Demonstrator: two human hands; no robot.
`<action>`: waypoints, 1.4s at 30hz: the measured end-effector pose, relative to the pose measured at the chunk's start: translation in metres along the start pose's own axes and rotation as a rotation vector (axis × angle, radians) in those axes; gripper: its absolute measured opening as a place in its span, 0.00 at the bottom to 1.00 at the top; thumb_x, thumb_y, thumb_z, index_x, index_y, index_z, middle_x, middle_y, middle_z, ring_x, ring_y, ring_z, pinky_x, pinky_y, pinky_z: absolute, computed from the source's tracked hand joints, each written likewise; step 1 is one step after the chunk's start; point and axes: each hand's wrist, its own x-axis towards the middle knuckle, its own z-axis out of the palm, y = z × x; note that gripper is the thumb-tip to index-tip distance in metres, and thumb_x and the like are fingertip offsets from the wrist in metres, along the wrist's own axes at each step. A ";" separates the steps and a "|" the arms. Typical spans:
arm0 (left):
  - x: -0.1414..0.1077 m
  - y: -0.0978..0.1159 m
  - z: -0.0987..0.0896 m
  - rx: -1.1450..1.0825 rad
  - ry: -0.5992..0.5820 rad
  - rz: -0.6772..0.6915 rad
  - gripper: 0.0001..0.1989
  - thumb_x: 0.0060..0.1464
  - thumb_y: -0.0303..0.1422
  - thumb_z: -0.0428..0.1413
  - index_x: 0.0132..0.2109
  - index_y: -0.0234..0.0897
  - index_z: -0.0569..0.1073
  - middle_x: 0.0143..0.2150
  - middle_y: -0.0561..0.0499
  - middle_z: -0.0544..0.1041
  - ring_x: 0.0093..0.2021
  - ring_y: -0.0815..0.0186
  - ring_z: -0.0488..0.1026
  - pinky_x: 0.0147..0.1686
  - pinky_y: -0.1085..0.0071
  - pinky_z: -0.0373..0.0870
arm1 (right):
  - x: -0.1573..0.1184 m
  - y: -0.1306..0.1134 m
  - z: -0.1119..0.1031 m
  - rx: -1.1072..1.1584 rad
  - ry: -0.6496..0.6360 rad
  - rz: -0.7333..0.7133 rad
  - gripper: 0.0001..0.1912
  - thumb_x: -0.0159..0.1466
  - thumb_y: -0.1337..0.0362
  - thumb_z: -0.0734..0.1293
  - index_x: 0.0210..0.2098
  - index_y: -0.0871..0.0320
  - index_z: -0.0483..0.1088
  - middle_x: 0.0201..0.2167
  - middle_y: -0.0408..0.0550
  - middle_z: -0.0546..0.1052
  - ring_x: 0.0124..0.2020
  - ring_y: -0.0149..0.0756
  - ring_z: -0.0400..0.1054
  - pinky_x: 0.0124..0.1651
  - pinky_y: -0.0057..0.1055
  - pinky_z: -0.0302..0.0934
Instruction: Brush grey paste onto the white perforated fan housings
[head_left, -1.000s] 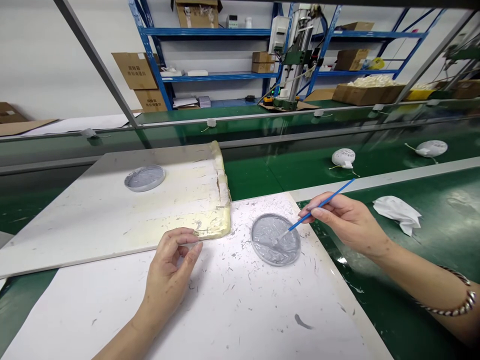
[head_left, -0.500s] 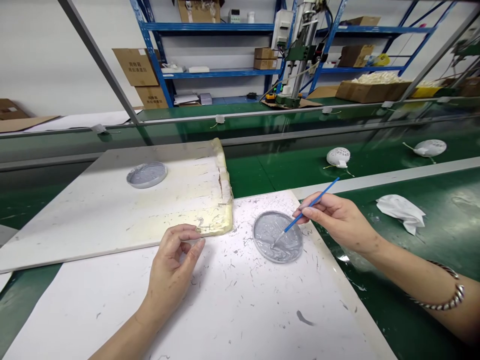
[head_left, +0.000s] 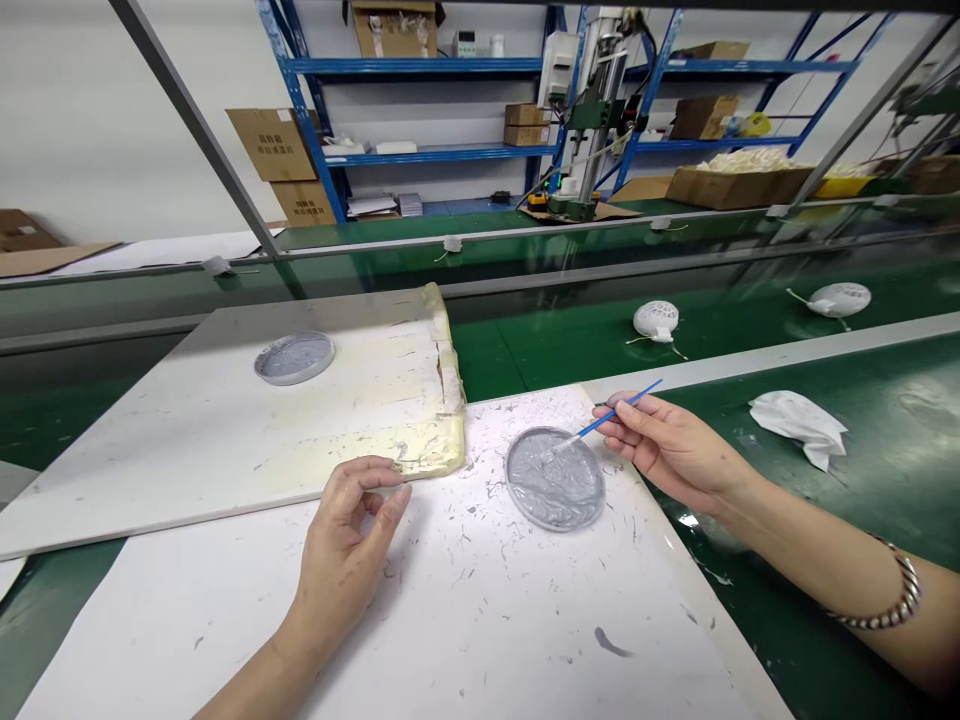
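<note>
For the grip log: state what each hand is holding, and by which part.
The right hand holds a thin blue-handled paintbrush by the handle, pinched between thumb and fingers. The left hand holds nothing.

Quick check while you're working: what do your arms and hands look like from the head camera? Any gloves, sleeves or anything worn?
Your left hand and right hand are bare, with no gloves, and no sleeves show on either forearm. A twisted, silver-looking bracelet with dark grooves circles the right arm near the wrist; the left arm shows no jewellery.
</note>
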 end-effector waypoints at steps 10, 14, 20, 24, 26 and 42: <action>0.003 -0.006 0.000 -0.009 0.008 0.038 0.08 0.55 0.40 0.58 0.37 0.41 0.74 0.46 0.46 0.70 0.49 0.61 0.68 0.38 0.70 0.71 | -0.012 0.006 -0.006 0.118 0.098 -0.015 0.11 0.54 0.62 0.77 0.27 0.58 0.71 0.24 0.43 0.78 0.29 0.28 0.74 0.30 0.19 0.68; 0.002 -0.006 -0.001 -0.027 0.038 0.025 0.11 0.54 0.42 0.58 0.37 0.40 0.74 0.46 0.46 0.69 0.49 0.60 0.68 0.38 0.70 0.71 | -0.013 0.012 -0.010 0.151 0.091 -0.015 0.13 0.53 0.61 0.78 0.28 0.57 0.71 0.25 0.42 0.79 0.30 0.28 0.75 0.30 0.19 0.68; 0.035 0.022 -0.011 0.032 0.063 0.042 0.15 0.54 0.46 0.57 0.37 0.38 0.72 0.44 0.46 0.71 0.48 0.59 0.70 0.39 0.70 0.72 | -0.011 0.015 -0.018 0.133 0.044 -0.136 0.19 0.47 0.55 0.79 0.29 0.58 0.71 0.30 0.46 0.80 0.32 0.30 0.76 0.36 0.23 0.68; 0.101 0.078 0.014 0.287 -0.115 0.274 0.15 0.56 0.44 0.53 0.41 0.36 0.72 0.43 0.44 0.73 0.41 0.60 0.73 0.35 0.66 0.72 | -0.012 0.011 -0.018 0.072 0.032 -0.275 0.23 0.45 0.50 0.79 0.27 0.59 0.70 0.29 0.47 0.81 0.31 0.34 0.76 0.39 0.31 0.68; 0.133 0.109 0.045 0.417 -0.254 0.403 0.13 0.57 0.40 0.52 0.43 0.36 0.72 0.45 0.43 0.73 0.42 0.58 0.73 0.36 0.64 0.72 | -0.014 0.010 -0.018 0.041 0.022 -0.325 0.24 0.45 0.48 0.78 0.27 0.59 0.70 0.29 0.48 0.81 0.31 0.35 0.75 0.40 0.33 0.68; 0.232 0.131 0.287 0.250 -0.840 0.382 0.17 0.61 0.37 0.55 0.55 0.36 0.70 0.59 0.42 0.68 0.56 0.56 0.68 0.54 0.51 0.67 | -0.013 0.039 -0.025 -0.244 -0.145 -0.441 0.15 0.63 0.51 0.66 0.33 0.57 0.70 0.30 0.49 0.78 0.36 0.40 0.75 0.43 0.35 0.68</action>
